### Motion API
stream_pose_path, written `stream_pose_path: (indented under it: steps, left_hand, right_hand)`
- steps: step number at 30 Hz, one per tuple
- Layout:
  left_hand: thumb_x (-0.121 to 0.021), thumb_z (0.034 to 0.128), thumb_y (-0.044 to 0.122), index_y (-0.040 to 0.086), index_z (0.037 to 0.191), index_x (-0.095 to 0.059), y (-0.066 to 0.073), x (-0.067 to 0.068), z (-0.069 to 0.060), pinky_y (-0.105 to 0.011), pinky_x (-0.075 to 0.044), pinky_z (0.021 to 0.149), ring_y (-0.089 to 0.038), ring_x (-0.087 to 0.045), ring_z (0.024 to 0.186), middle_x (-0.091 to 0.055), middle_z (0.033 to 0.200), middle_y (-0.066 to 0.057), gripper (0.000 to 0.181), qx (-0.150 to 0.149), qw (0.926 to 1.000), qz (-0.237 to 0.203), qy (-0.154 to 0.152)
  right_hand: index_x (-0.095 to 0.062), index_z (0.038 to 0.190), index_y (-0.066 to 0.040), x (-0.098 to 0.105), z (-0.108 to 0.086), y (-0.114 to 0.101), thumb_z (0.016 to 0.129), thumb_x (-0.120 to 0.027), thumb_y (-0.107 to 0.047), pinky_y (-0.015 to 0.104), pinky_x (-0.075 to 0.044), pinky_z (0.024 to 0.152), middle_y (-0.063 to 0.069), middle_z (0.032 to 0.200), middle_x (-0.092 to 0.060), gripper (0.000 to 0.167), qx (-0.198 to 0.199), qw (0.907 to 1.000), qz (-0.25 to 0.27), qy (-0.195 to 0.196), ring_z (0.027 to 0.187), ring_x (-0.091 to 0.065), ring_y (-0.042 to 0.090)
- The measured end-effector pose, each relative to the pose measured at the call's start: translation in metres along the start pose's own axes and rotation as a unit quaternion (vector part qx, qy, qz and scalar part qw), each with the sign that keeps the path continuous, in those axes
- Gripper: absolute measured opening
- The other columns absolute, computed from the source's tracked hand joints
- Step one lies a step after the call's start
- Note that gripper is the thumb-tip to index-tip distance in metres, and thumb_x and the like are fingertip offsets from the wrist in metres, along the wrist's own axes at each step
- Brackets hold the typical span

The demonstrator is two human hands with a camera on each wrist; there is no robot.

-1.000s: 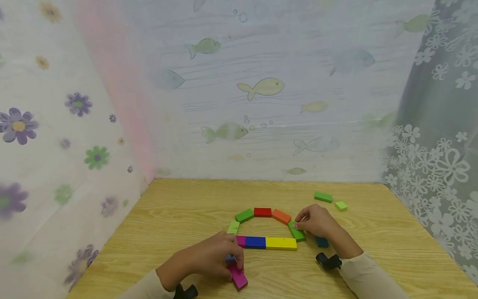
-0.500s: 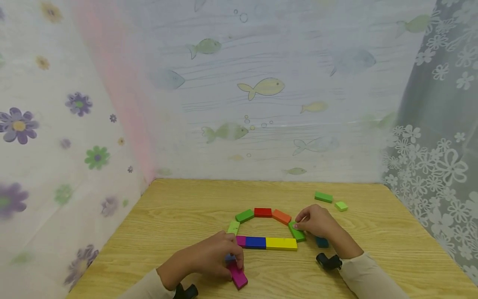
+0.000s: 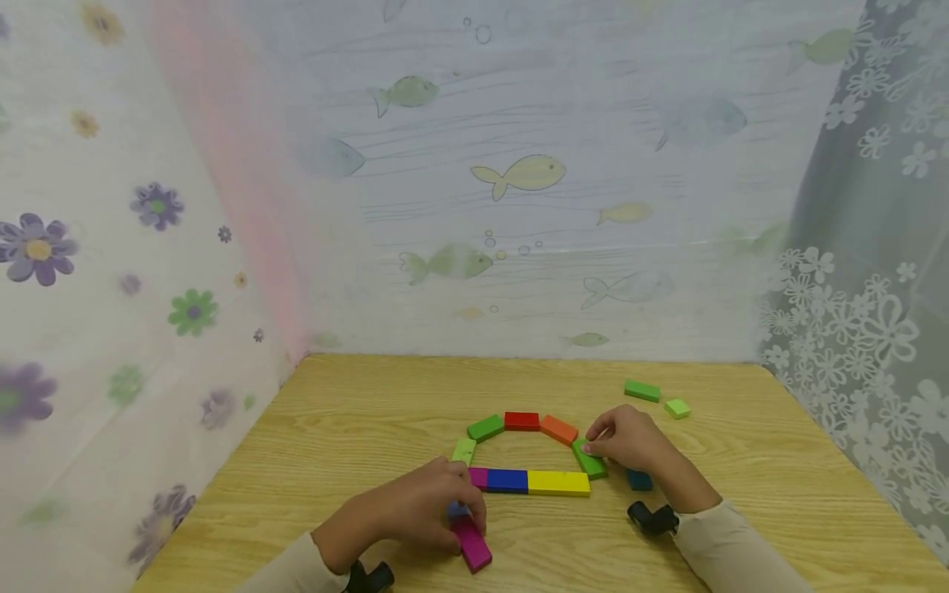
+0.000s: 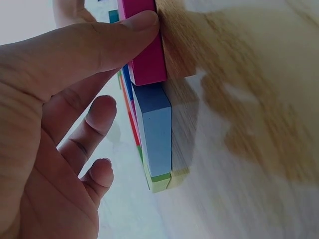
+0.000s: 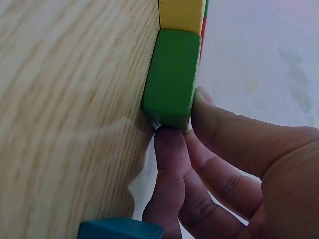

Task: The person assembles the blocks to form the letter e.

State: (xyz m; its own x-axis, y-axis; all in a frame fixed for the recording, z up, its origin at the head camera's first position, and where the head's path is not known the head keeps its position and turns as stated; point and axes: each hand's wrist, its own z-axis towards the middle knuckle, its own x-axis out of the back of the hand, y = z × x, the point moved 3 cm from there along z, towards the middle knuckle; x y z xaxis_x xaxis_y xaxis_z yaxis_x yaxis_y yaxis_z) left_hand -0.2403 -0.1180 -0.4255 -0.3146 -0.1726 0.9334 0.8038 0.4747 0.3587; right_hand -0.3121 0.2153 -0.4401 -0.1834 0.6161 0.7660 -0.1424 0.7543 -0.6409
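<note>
My left hand (image 3: 415, 506) pinches a magenta block (image 3: 473, 545) between thumb and fingers; in the left wrist view the thumb lies on the magenta block (image 4: 149, 59), whose end meets a light blue block (image 4: 158, 134). My right hand (image 3: 641, 453) has thumb and fingertips on a green block (image 3: 589, 459) at the arch's right end. Light green (image 3: 464, 452), green (image 3: 485, 427), red (image 3: 522, 422) and orange (image 3: 559, 430) blocks form the rest of the arch. Below it runs a row of magenta (image 3: 479, 478), blue (image 3: 507, 482) and yellow (image 3: 558, 483) blocks.
A teal block (image 3: 639, 480) lies just below my right hand. Farther back on the right of the wooden table (image 3: 356, 403) are a green block (image 3: 642, 390) and a small light green block (image 3: 677, 408). Patterned curtains stand behind and at both sides.
The magenta block under my left hand has shifted very slightly, along with the fingertips. My right hand and the other blocks have stayed in place.
</note>
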Motion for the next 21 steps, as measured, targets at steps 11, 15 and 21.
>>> stream_pose_path:
  steps: [11,15,21]
  left_hand:
    - [-0.09,0.0809,0.038,0.039,0.113,-0.075,-0.0002,-0.0019,0.0006,-0.021,-0.037,0.082,0.005,-0.052,0.101,-0.066,0.107,0.033,0.035,-0.027,0.9996,-0.008,-0.003]
    - [-0.087,0.0834,0.043,0.039,0.113,-0.077,0.0028,-0.0019,0.0014,-0.02,-0.036,0.082,0.007,-0.05,0.104,-0.067,0.109,0.034,0.031,-0.046,0.9989,0.013,-0.001]
    - [-0.085,0.0849,0.046,0.041,0.107,-0.078,0.0047,-0.0023,0.0024,-0.02,-0.035,0.083,0.008,-0.05,0.105,-0.066,0.108,0.033,0.024,-0.047,0.9988,0.016,-0.002]
  right_hand:
    - [-0.078,0.099,-0.011,0.0,-0.0002,0.0002,0.087,-0.084,-0.025,0.033,-0.051,0.065,0.0,0.087,-0.071,0.019,-0.001,1.0,-0.001,-0.002,0.076,-0.062,0.016]
    - [-0.078,0.099,-0.011,0.0003,-0.0005,-0.0003,0.087,-0.084,-0.024,0.033,-0.051,0.064,0.001,0.087,-0.071,0.019,-0.004,1.0,0.001,-0.001,0.075,-0.062,0.016]
    - [-0.078,0.099,-0.011,0.0003,-0.0009,-0.001,0.088,-0.084,-0.024,0.033,-0.052,0.065,0.001,0.088,-0.071,0.019,-0.006,1.0,0.0,-0.002,0.076,-0.062,0.016]
